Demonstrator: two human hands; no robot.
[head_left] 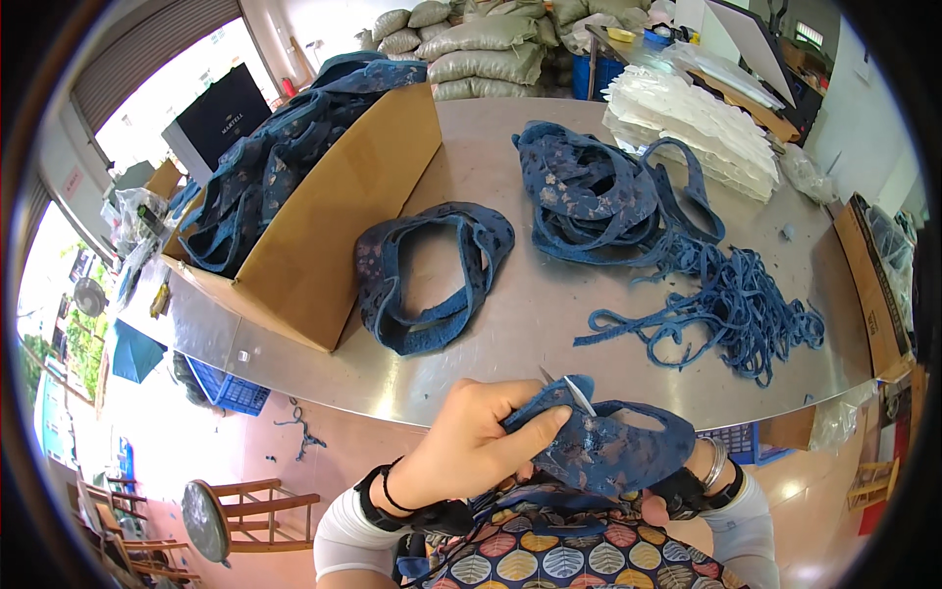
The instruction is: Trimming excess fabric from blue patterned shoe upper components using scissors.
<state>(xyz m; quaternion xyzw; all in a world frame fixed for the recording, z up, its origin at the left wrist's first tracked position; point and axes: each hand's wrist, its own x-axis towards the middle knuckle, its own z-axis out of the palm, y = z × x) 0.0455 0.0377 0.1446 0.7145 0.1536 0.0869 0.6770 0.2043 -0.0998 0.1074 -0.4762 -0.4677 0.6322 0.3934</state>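
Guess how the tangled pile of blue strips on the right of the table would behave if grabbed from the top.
The pile of blue strips would probably come up floppy: the narrow strips lie in loose curls. It looks light for its bulk. Since loops cross and loose ends trail onto the steel table, a clump would likely lift together, dragging stragglers.

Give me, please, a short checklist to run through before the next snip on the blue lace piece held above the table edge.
1. Left hand grips the blue lace piece: ok.
2. Scissor blades show at the piece's top edge: ok.
3. Right hand's hold: cannot tell, hidden under the fabric.
4. Left fingertips well away from the blades: not ok.
5. Trimmed strips heaped apart from the finished loop: ok.
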